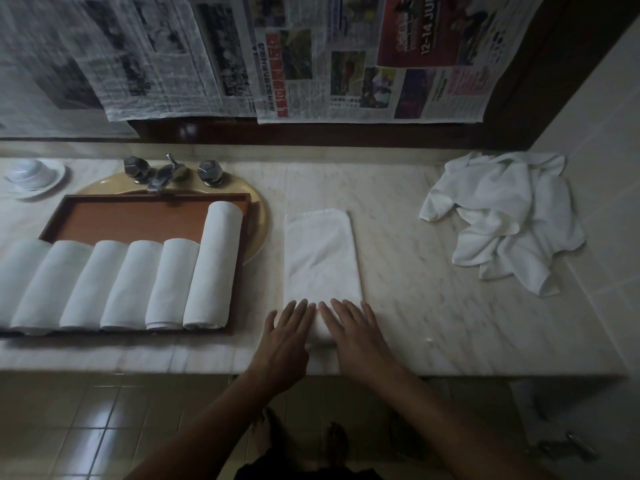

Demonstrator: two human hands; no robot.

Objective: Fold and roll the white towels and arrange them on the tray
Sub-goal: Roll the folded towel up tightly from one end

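The marble tabletop [415, 306] is running from the left margin to a tiled wall [602, 161] on the right, and its front edge is lying just under the person's wrists. A bare stretch of stone is lying open between the folded towel [320, 251] and the heap of loose white towels [502, 216], which is sitting crumpled in the far right corner near the wall. On the left, the wooden tray [138, 220] is resting partly over the sink [259, 220], with a narrow strip of stone between its right rim and the folded towel. Six rolled towels [128, 285] are lying side by side across the tray's near part, the rightmost reaching farther back than the others, and the tray's far part is showing bare wood. The folded towel is lying as a long strip pointing away from the person, its near end turned up into a small roll. The left hand [287, 337] and the right hand [358, 336] are both resting flat on that near end, fingers straight and slightly spread, fingertips nearly meeting, pressing on the roll rather than gripping it. Newspaper sheets [311, 64] are hanging behind the tabletop.
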